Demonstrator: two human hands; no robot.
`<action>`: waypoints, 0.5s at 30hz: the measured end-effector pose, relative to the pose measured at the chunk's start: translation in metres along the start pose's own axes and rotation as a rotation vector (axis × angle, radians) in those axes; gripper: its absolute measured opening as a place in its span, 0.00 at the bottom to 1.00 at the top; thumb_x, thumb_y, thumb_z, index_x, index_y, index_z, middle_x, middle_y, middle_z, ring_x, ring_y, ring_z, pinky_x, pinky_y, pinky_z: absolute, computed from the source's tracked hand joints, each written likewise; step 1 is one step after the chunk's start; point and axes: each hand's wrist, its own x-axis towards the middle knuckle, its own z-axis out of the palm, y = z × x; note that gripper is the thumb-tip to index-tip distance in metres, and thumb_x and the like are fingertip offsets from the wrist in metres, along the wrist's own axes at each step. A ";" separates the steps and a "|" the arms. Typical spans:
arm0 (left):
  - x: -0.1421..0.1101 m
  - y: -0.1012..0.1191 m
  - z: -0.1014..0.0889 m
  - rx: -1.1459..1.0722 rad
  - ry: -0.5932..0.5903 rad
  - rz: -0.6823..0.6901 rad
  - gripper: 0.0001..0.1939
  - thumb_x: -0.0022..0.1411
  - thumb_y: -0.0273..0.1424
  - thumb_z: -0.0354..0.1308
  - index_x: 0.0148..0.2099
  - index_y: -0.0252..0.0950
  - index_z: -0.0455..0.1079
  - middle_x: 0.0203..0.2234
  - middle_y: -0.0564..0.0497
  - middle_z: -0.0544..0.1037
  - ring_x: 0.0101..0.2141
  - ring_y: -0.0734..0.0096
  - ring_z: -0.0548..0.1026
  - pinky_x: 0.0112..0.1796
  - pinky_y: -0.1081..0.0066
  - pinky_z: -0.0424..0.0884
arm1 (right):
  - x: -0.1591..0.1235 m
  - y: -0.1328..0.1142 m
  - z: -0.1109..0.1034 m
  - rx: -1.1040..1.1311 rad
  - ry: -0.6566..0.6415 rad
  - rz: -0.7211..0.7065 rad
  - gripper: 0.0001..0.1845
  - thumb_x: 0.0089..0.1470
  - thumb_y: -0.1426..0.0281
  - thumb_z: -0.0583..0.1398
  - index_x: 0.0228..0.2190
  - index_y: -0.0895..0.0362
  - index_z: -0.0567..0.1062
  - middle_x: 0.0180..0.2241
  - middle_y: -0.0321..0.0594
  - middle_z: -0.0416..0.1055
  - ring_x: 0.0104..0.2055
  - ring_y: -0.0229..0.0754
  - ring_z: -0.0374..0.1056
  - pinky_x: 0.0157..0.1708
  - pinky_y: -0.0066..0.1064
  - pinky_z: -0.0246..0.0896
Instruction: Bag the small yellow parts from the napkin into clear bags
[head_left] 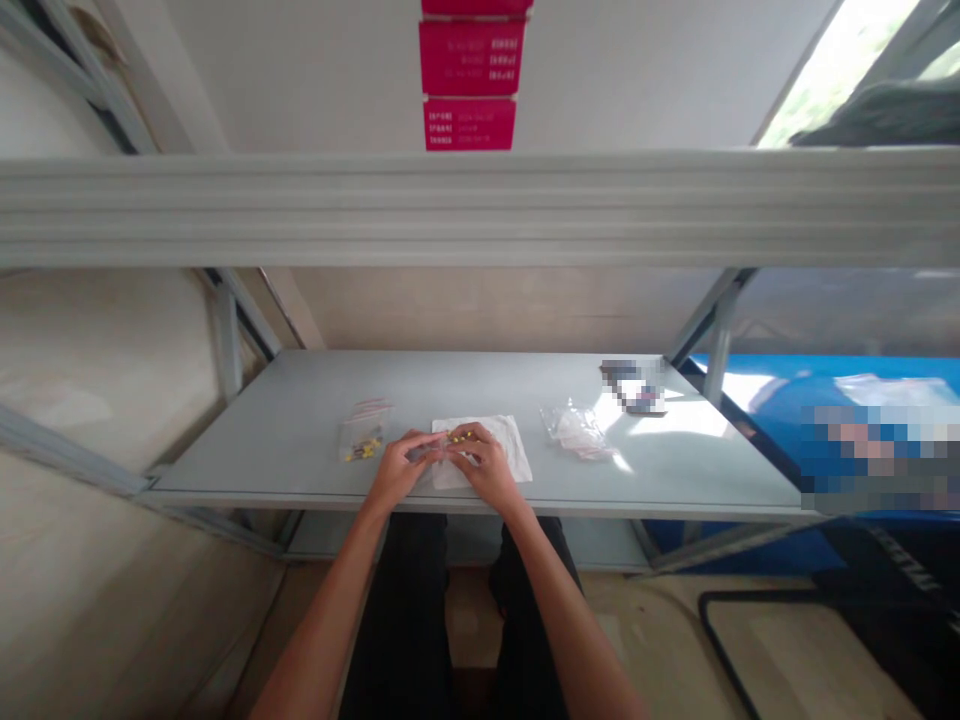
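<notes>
Well, the left hand [397, 470] and right hand [480, 465] meet at lower centre, fingers curled and pinching a small yellow-dotted piece [461, 437], too small to make out, over a white paper sheet [508, 452]. Just left of the sheet lies a clear plastic bag [360, 435] holding yellow bits, and to its right a crumpled clear bag [576, 430], both on a pale grey metal shelf [285, 440]. A blurred dark object [634, 385] sits toward the shelf's back right corner.
</notes>
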 end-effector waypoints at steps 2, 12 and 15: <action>0.000 -0.002 0.000 -0.039 0.055 -0.048 0.20 0.57 0.45 0.68 0.47 0.38 0.82 0.41 0.45 0.84 0.44 0.58 0.79 0.50 0.64 0.71 | 0.000 -0.002 0.000 -0.076 0.051 0.010 0.11 0.65 0.68 0.59 0.40 0.52 0.83 0.44 0.44 0.72 0.45 0.43 0.70 0.45 0.36 0.68; -0.001 -0.011 0.001 -0.269 0.235 -0.155 0.26 0.59 0.49 0.65 0.51 0.33 0.79 0.40 0.43 0.84 0.41 0.60 0.81 0.46 0.66 0.74 | -0.001 -0.002 0.009 -0.656 -0.051 0.067 0.16 0.57 0.78 0.61 0.44 0.53 0.82 0.46 0.48 0.68 0.49 0.52 0.61 0.51 0.44 0.63; 0.000 -0.013 0.001 -0.220 0.222 -0.149 0.25 0.58 0.47 0.67 0.51 0.34 0.79 0.44 0.42 0.84 0.44 0.58 0.81 0.48 0.64 0.74 | -0.001 0.001 0.011 -0.665 -0.057 0.065 0.11 0.59 0.77 0.62 0.41 0.54 0.81 0.45 0.48 0.69 0.49 0.51 0.61 0.50 0.43 0.63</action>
